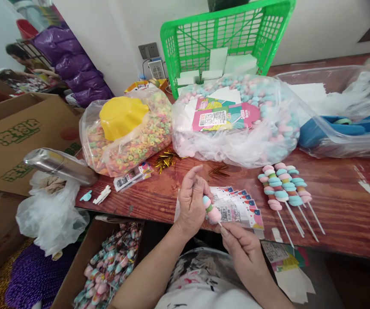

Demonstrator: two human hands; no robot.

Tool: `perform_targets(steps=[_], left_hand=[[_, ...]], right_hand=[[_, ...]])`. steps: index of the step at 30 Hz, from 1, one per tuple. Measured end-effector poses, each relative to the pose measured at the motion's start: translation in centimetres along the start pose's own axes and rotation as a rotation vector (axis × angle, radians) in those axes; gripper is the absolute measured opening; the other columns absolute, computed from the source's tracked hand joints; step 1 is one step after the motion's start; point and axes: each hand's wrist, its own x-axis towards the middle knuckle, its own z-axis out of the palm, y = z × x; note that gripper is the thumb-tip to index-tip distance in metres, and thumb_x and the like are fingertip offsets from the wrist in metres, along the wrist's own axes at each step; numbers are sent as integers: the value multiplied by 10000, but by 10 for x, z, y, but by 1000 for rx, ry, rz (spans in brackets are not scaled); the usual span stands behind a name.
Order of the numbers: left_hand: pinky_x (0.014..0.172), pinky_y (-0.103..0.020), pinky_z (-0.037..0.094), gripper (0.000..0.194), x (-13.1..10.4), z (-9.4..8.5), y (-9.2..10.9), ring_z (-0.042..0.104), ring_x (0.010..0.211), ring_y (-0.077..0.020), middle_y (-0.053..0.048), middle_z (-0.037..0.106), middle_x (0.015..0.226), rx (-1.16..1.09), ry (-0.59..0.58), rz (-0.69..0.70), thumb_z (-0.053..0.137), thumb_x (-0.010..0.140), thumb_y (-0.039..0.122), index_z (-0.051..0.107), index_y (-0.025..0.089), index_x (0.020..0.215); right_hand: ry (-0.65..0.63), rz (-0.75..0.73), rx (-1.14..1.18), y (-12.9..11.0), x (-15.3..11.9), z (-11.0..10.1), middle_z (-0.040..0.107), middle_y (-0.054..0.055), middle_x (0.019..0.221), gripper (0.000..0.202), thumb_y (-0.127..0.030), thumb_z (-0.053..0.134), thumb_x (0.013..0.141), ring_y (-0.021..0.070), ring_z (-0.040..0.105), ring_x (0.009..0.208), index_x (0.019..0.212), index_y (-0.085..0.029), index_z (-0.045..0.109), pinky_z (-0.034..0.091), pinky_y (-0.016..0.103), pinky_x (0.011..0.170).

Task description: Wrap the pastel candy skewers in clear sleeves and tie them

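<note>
A marshmallow skewer (215,214) with pink and pale blue pieces and a green bit between them is held over the table's front edge. My left hand (190,205) is closed around its upper part, with the fingers hiding the top. Below it, my right hand (240,243) pinches the white stick between thumb and finger. Behind the hands lies a fan of printed clear bags (236,206). To the right, several finished marshmallow skewers (284,186) lie side by side on the table. Gold twist ties (218,170) lie just beyond my left fingertips.
At the back are a bag of ring candies (133,150) with a yellow scoop (123,116), a bag of marshmallows (278,107) and a green basket (167,51). A steel flask (61,165) lies at the left. Below stands a box of wrapped skewers (110,266). Another person (27,60) sits far left.
</note>
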Motion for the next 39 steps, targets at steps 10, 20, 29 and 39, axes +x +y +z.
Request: perform_targets(steps=[10, 20, 29, 39], left_hand=[[565, -231, 491, 414, 5, 3, 13, 603, 576, -98, 41, 625, 799, -187, -1, -156, 606, 863, 391, 431, 309, 1229], [338, -163, 362, 405, 1, 12, 8, 387, 320, -41, 75, 412, 467, -249, -54, -226, 633, 833, 386, 412, 165, 575], [311, -135, 330, 351, -1, 22, -2, 382, 324, -33, 79, 441, 508, -195, -134, -199, 633, 842, 394, 423, 181, 658], [519, -207, 457, 424, 2, 42, -17, 539, 555, -91, 22, 558, 725, -110, -266, -210, 570, 820, 589, 519, 217, 1016]], right_hand=[[206, -356, -308, -4, 13, -2, 600, -19, 597, 167, -119, 493, 874, 97, 523, 470, 876, -170, 652, 427, 199, 481], [119, -364, -438, 7, 13, -3, 593, 3, 597, 239, -101, 407, 896, 111, 545, 505, 848, -173, 629, 419, 223, 512], [159, -232, -172, 9, 7, 6, 473, -26, 560, 250, -185, 435, 910, 81, 407, 482, 723, -166, 600, 361, 211, 481], [257, -160, -181, 11, 3, -48, 439, -43, 559, 177, -221, 499, 895, 78, 374, 467, 824, -176, 655, 342, 200, 450]])
